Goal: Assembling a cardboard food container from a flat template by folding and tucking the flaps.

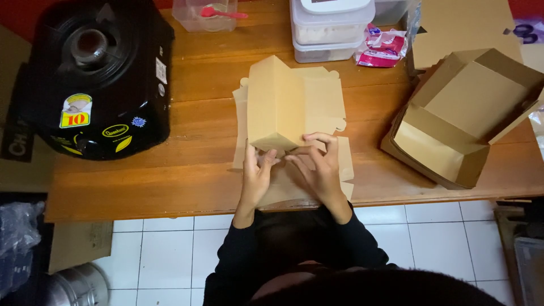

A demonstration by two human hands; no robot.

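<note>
Left hand (256,175) and right hand (320,170) both on a flat brown cardboard box blank (292,107), near the front edge of the wooden surface (187,170), roughly mid-width. One panel of the blank folded up, standing above the rest. Left grip: fingers spread, pressing the near edge of the raised panel. Right grip: fingers curled, pinching the same cardboard edge just beside the left. Stack of assembled open cardboard boxes (464,119) toward the right edge. Black rice cooker (99,73) at the left back corner. Clear plastic containers (331,28) along the back edge, pink packet (385,48) just beside them. Small clear tub with pink spoon (207,14) back left.
</note>
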